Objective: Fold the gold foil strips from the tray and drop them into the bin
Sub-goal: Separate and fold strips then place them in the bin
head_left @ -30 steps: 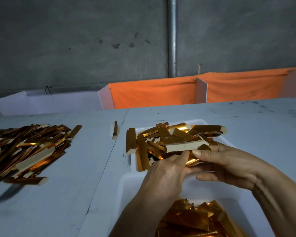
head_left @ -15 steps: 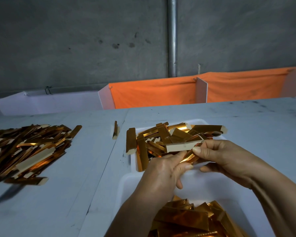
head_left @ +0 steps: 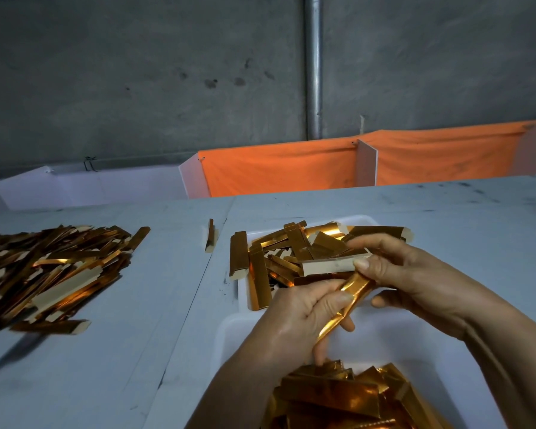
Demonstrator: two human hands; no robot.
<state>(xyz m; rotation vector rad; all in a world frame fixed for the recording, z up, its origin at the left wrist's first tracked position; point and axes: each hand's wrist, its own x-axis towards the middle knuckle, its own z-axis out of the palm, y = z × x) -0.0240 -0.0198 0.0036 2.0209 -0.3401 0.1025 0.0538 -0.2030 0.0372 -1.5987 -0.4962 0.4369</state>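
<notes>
Here, fingertips do the work: the left hand (head_left: 294, 323) curls its thumb and fingers round the lower end of a shiny gold foil strip (head_left: 342, 303), while the right hand (head_left: 415, 274) pinches the upper end between thumb and forefinger. The strip slants between the two hands, creased along its length, above the near white plastic bin (head_left: 239, 335).

Just beyond the knuckles, the shallow white tray (head_left: 358, 218) holds a loose heap of unfolded gold strips (head_left: 279, 258), some showing a pale paper backing; a few hang over its left rim. Folded gold pieces (head_left: 338, 397) already lie piled in the bin at the bottom of the view.

Farther left on the pale grey table (head_left: 136, 351), well apart from the tray, sprawls a larger pile of gold strips (head_left: 44, 267), and a single strip (head_left: 210, 235) stands on edge between pile and tray. Orange cloth (head_left: 279, 168) hangs behind the table.

The strip looks light, thin and springy, and its mirror face is probably slick; it should take a crease readily but may spring open. Gripping both ends, as here, seems the surest hold.
</notes>
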